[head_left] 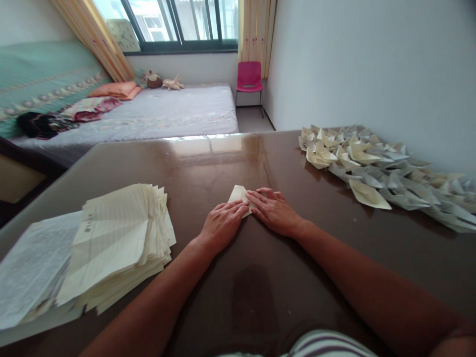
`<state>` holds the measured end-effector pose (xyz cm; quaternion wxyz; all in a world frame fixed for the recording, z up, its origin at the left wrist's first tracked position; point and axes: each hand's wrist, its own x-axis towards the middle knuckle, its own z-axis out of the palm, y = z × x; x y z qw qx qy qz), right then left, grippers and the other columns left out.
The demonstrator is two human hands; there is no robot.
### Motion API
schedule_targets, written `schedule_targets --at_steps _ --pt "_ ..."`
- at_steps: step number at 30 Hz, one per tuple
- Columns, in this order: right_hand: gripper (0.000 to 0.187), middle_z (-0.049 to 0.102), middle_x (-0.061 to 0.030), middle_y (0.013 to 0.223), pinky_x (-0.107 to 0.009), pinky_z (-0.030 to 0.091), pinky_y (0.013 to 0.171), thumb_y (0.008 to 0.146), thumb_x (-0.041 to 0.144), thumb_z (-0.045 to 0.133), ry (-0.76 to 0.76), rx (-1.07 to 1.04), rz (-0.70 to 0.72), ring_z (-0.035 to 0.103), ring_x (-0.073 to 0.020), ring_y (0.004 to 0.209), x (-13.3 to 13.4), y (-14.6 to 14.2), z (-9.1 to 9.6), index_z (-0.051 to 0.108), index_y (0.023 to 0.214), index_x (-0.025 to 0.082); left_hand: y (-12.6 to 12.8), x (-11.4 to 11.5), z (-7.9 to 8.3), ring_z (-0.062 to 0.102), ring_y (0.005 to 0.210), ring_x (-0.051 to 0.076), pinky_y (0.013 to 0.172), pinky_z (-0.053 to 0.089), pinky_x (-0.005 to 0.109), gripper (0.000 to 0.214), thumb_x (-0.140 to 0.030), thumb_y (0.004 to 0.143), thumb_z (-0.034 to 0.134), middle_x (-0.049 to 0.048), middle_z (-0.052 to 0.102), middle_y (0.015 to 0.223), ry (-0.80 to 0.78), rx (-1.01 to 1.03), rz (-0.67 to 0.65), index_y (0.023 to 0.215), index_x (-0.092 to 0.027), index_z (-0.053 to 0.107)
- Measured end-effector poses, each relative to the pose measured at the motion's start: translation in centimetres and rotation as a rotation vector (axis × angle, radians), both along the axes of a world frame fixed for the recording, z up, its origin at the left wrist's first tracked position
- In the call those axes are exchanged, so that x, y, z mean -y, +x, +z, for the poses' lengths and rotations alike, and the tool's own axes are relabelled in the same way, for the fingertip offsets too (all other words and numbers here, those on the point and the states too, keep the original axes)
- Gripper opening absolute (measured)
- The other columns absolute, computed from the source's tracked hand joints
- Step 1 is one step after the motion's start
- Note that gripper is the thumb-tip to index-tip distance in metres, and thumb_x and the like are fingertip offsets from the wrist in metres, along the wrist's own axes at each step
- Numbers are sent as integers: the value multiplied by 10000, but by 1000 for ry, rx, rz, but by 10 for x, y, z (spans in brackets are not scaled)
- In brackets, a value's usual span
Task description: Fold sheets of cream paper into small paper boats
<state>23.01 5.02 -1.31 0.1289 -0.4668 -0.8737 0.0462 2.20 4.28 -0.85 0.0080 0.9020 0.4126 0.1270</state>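
Note:
A small folded piece of cream paper [238, 194] lies on the dark brown table [260, 277] in front of me. My left hand [222, 224] rests palm down on its left part, fingers stretched flat over the paper. My right hand [273, 210] lies flat on its right part, fingers pressed down and pointing left. Both hands hide most of the paper; only its upper left corner shows.
A thick stack of lined cream sheets [119, 243] sits at the left, with printed sheets [29, 267] beside it. A heap of folded paper boats [375, 168] runs along the wall at the right. Beyond the table are a bed [156, 111] and a pink chair [250, 79].

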Motion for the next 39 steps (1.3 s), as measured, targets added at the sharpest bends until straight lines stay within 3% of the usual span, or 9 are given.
schedule_targets --at_steps 4,12,16,20,25,30,34,36,39 --pt "502 396 -23 1489 -460 234 1077 987 439 260 14 53 14 261 -269 1381 1 -2 -3 370 1445 267 1 1 2 552 1204 162 977 448 315 250 -238 940 444 21 613 1288 12 11 -7 1146 -255 584" --pt "551 370 -33 1503 -493 194 1092 967 514 277 16 75 34 249 -285 1389 -7 -6 1 373 1443 253 1 1 1 574 1172 157 967 456 305 267 -234 944 428 29 631 1261 -5 15 27 1170 -262 568" --pt "394 495 -27 1417 -475 258 1040 983 381 346 48 95 58 337 -269 1330 1 -7 10 537 1307 262 0 2 1 568 1169 153 952 468 299 250 -248 951 418 15 632 1256 -16 24 32 1141 -267 579" --pt "364 544 -25 1371 -420 374 876 960 374 436 52 92 14 452 -261 1185 3 -6 12 540 1296 281 -6 -4 1 494 1232 188 1000 446 359 260 -284 943 431 10 610 1274 -22 72 26 1147 -268 592" --pt "329 555 10 1357 -392 378 843 957 362 455 45 79 119 470 -243 1124 -5 2 13 557 1269 359 -14 -14 1 399 1290 240 1062 390 434 275 -381 918 475 35 489 1399 -55 146 25 1107 -256 631" --pt "267 576 -16 1323 -390 380 864 943 317 486 121 62 79 483 -245 1114 -9 7 17 642 1160 320 -9 -8 14 561 984 176 914 476 333 287 -367 953 406 31 646 1125 -106 162 25 979 -234 658" --pt "265 643 -26 1189 -344 413 873 934 235 494 102 6 119 524 -205 1027 -9 9 14 672 1116 308 -6 -2 21 578 869 171 776 507 290 310 -371 955 390 45 637 896 -47 134 147 957 -225 663" --pt "298 657 -19 1165 -326 429 877 936 209 481 80 -29 191 531 -187 984 -9 9 11 662 1146 317 -7 -5 18 545 1029 205 839 509 325 278 -329 943 420 66 623 1044 41 157 171 1078 -245 648" --pt "347 659 2 1194 -328 439 882 935 175 459 62 -69 259 524 -180 950 -10 9 8 649 1179 333 -11 -13 8 380 1302 217 1045 420 391 356 -186 930 402 44 489 1372 58 197 28 1224 -266 587"
